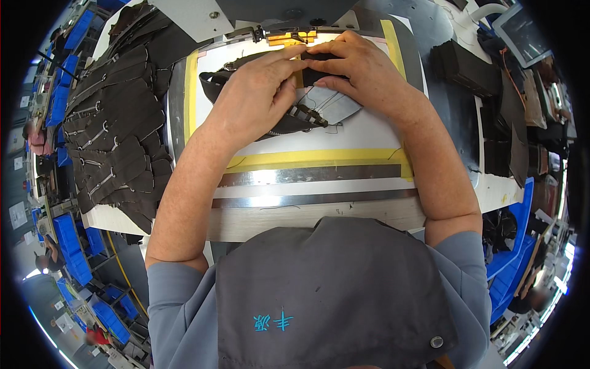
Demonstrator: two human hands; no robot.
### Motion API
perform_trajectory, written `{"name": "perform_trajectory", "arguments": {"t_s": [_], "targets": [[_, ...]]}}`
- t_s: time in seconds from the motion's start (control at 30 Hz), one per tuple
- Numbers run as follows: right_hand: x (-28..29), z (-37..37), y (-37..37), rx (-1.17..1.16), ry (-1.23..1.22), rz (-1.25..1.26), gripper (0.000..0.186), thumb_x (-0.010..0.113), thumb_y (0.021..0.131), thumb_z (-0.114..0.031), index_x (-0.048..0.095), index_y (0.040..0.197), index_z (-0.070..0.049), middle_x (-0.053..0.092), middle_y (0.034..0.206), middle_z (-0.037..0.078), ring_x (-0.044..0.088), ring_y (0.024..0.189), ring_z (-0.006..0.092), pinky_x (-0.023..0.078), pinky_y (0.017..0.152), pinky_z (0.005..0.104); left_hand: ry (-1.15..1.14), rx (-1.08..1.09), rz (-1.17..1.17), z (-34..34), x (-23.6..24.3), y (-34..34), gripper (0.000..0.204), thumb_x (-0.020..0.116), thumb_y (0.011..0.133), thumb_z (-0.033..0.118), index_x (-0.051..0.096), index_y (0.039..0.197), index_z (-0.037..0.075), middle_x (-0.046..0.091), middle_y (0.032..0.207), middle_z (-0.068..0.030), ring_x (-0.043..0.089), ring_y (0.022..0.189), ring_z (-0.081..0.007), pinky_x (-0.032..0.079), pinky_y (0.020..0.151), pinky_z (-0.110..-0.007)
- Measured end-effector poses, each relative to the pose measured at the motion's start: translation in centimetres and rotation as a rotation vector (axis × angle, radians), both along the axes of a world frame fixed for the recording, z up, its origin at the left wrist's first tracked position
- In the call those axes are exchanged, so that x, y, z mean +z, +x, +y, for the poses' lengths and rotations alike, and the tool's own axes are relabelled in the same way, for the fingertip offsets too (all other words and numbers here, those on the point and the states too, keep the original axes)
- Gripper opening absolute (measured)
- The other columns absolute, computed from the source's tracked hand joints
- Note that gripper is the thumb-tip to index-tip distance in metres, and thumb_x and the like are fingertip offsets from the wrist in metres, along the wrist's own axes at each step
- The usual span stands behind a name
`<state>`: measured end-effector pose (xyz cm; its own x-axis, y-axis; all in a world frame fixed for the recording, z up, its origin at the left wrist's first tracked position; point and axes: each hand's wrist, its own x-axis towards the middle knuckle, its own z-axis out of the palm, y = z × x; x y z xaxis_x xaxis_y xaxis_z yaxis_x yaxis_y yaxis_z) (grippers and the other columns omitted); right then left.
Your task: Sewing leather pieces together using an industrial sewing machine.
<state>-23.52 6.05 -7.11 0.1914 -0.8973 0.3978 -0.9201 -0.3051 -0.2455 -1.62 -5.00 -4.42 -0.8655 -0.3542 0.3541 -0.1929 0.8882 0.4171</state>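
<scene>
Black zip-edged fabric [284, 125], curved, seemingly touched by left hand [255, 92], right hand [373, 75].

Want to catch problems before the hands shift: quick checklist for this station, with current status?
1. Left hand on the dark zippered piece: ok, it lies over it.
2. Right hand on the work: ok, thumb at the light grey panel.
3. Hands well clear of the orange machine part: not ok, the foremost fingers are right up near it.
4. Loose threads trimmed: not ok, ends stick out near the grey panel.
5. Edges lined up beneath the fingers: cannot tell, the hands cover that area.
</scene>
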Motion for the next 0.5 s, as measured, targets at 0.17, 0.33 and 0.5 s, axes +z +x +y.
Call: {"name": "perform_trajectory", "arguments": {"t_s": [0.17, 0.33, 0.5], "targets": [[0.12, -0.03, -0.03, -0.008, 0.023, 0.025, 0.033, 0.074, 0.088, -0.033, 0.079, 0.116, -0.016, 0.069, 0.124, -0.004, 0.055, 0.113, 0.0236, 0.049, 0.103, 0.0385, 0.023, -0.039, -0.037, -0.30, -1.09, 0.00, 0.032, 0.056, 0.093, 0.011, 0.066, 0.119, -0.004, 0.064, 0.134, -0.0225, 0.066, 0.115, -0.0380, 0.053, 0.101, -0.045], [0.15, -0.03, -0.19, 0.027, 0.015, 0.023, 0.031, 0.074, 0.089, -0.031, 0.080, 0.115, -0.015, 0.069, 0.125, -0.004, 0.055, 0.113, 0.0232, 0.049, 0.102, 0.0380, 0.101, 0.055, -0.157, -0.06, -0.56, -0.20, 0.033, 0.057, 0.091, 0.010, 0.065, 0.120, -0.004, 0.064, 0.135, -0.0227, 0.066, 0.117, -0.0366, 0.051, 0.104, -0.046], [0.08, -0.06, -0.32, 0.043, 0.036, -0.023, 0.032, 0.075, 0.088, -0.031, 0.079, 0.115, -0.014, 0.069, 0.129, -0.002, 0.055, 0.113, 0.0243, 0.048, 0.102, 0.0388, -0.024, 0.044, -0.062, -0.23, -1.40, 0.04, 0.037, 0.057, 0.091, 0.011, 0.064, 0.125, -0.004, 0.063, 0.135, -0.0221, 0.065, 0.119, -0.0358, 0.050, 0.106, -0.046]]}}
